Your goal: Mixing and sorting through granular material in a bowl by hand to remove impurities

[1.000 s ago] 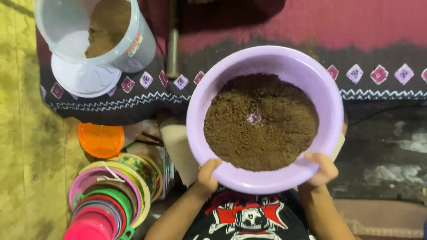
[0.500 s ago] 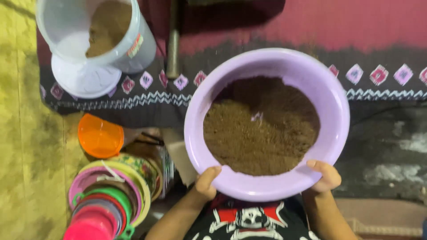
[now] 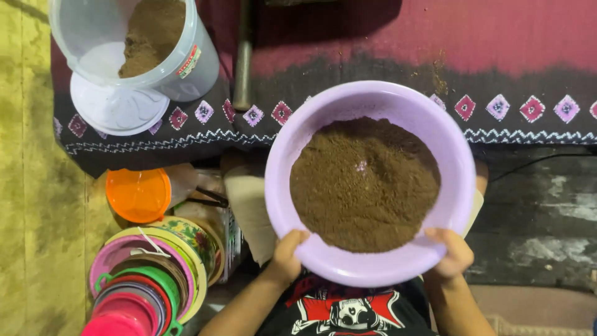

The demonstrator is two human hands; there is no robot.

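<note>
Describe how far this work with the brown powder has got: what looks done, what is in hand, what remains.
Done: some brown powder already sits in the tilted white container. In hand: the left hand and right hand grip the near rim of the lilac bowl, thumbs over its edge. Left: the large heap of powder fills the bowl, so most apparently remains unmoved.

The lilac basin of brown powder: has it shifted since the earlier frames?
Yes. The lilac basin has dropped toward the person: its far rim now sits lower against the diamond-patterned cloth, uncovering more diamonds.
</note>
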